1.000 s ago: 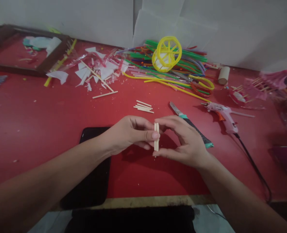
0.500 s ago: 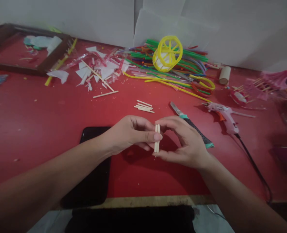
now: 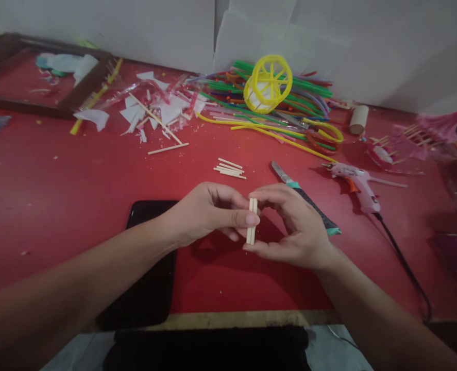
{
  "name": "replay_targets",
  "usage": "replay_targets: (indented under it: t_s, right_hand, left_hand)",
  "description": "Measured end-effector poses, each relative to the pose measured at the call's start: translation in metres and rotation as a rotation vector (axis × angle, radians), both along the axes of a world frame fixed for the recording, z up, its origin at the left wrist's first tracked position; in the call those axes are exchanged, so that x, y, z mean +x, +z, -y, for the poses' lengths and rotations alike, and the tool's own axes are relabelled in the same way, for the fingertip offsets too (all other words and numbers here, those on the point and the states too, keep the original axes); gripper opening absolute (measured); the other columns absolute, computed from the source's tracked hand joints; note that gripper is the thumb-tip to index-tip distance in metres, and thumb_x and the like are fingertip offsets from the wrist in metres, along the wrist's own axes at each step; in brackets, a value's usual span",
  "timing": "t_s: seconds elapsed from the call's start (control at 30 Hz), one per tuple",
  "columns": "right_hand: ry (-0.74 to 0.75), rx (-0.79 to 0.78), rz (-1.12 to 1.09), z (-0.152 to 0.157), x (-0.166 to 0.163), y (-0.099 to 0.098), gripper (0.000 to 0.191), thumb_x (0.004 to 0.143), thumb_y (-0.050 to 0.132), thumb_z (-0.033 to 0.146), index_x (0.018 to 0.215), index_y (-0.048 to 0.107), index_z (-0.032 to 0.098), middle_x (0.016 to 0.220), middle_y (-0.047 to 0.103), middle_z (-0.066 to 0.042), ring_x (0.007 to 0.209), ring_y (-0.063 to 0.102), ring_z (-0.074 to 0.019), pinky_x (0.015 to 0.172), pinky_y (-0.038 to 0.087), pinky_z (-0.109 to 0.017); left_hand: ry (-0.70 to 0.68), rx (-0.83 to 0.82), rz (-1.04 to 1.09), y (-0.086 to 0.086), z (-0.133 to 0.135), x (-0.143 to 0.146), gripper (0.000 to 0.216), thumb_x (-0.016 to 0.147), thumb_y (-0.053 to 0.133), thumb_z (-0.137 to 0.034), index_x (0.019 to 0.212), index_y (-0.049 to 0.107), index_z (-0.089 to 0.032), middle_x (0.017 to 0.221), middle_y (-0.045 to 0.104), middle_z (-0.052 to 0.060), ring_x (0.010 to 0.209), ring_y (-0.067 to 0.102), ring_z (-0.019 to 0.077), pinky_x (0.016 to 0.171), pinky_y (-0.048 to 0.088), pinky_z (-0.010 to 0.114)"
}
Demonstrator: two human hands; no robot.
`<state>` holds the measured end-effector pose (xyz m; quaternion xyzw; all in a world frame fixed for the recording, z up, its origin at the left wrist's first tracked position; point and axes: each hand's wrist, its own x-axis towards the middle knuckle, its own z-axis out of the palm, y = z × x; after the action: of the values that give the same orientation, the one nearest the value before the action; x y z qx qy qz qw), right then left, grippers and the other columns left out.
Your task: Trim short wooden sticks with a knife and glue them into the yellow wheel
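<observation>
Two short wooden sticks (image 3: 252, 234), side by side, are held upright in the view between my hands above the table's front. My left hand (image 3: 208, 214) pinches them with its thumb across the front. My right hand (image 3: 295, 224) grips their two ends, forefinger at the top and thumb at the bottom. Just beyond lie several loose short sticks (image 3: 230, 169). A utility knife (image 3: 309, 201) with a black and teal handle rests partly behind my right hand. Under my left forearm is a black phone-like slab (image 3: 151, 288).
A pink glue gun (image 3: 361, 188) with its cord lies at the right. Along the back are coloured pipe cleaners (image 3: 309, 93), a yellow wheel-ended frame (image 3: 270, 82), scissors (image 3: 328, 131) and paper scraps (image 3: 170, 111). A dark wooden frame (image 3: 69, 100) occupies the far left.
Almost nothing differs. The sticks and fingers have shifted very slightly, with the same grip kept by both hands.
</observation>
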<state>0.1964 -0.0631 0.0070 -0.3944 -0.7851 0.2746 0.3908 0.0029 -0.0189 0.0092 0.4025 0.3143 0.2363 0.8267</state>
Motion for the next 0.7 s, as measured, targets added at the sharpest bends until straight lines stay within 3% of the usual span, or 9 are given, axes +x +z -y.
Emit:
replay_targets:
  t_s: [0.1, 0.37, 0.7]
  right_hand:
    - [-0.004, -0.005, -0.020, -0.0001, -0.0008, -0.0013, 0.058, 0.068, 0.082, 0.030, 0.119, 0.054, 0.026, 0.106, 0.062, -0.003, 0.093, 0.061, -0.0158, 0.083, 0.053, -0.031]
    - [0.004, 0.008, -0.042, -0.0004, -0.0011, -0.0034, 0.059, 0.066, 0.083, 0.029, 0.117, 0.054, 0.025, 0.106, 0.060, -0.002, 0.094, 0.060, -0.0138, 0.084, 0.052, -0.027]
    - [-0.040, 0.054, -0.023, 0.0026, -0.0051, -0.0014, 0.057, 0.062, 0.083, 0.026, 0.111, 0.055, 0.024, 0.099, 0.060, -0.001, 0.088, 0.060, -0.0127, 0.079, 0.053, -0.025]
  left_hand:
    - [0.008, -0.008, 0.009, 0.0006, -0.0003, 0.0005, 0.012, 0.066, 0.085, -0.022, 0.069, 0.075, -0.016, 0.060, 0.073, -0.001, 0.050, 0.067, 0.0081, 0.050, 0.057, 0.013]
    - [0.008, -0.020, -0.031, 0.0042, 0.0002, -0.0001, 0.017, 0.060, 0.087, -0.010, 0.069, 0.074, -0.015, 0.058, 0.072, -0.003, 0.050, 0.067, 0.0073, 0.050, 0.058, 0.012]
    - [-0.046, -0.004, 0.025, 0.0019, 0.0001, 0.0006, 0.013, 0.065, 0.086, -0.014, 0.070, 0.075, -0.016, 0.060, 0.073, -0.003, 0.051, 0.067, 0.0058, 0.052, 0.058, 0.011]
